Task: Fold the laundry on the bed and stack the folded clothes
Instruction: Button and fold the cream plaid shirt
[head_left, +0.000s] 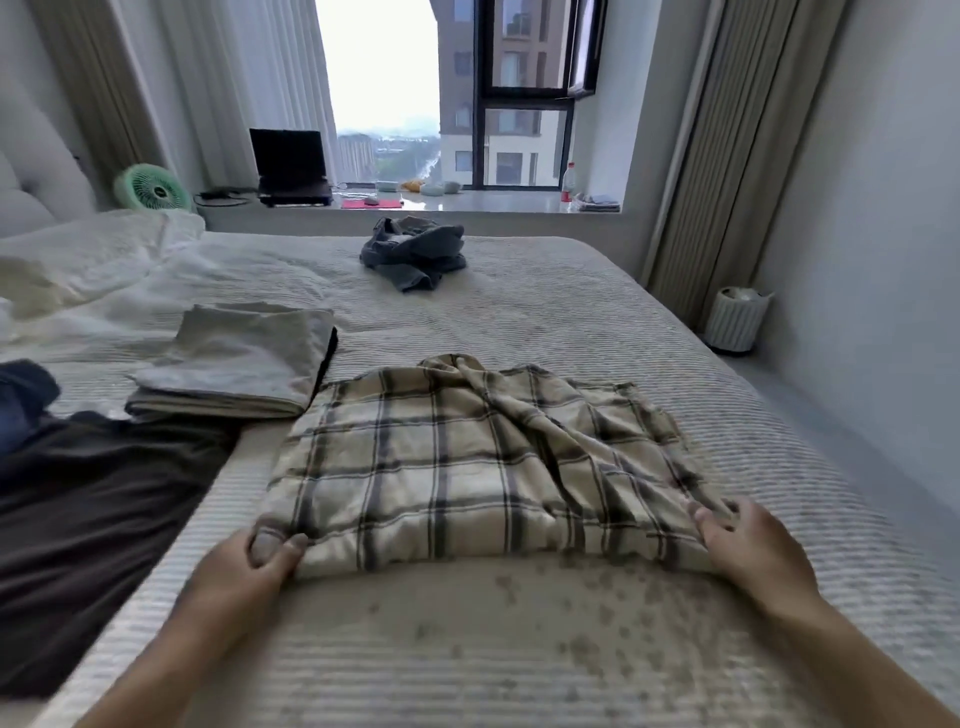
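If I lift unevenly, the loose ridge of cloth running to 12 o'clock could slump and spoil the fold, or the shirt (467, 457) could drag into the folded stack (239, 364) touching its 10 o'clock corner. My left hand (249, 566) pinches the shirt's near left corner, fingers curled around it. My right hand (748, 545) grips the near right corner, the shirt lying flat on the bed (519, 649) at 12 o'clock from both.

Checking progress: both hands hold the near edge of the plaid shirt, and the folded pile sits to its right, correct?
Not quite. The head view shows the folded pile to the plaid shirt's left. The left hand and right hand do hold its near edge.
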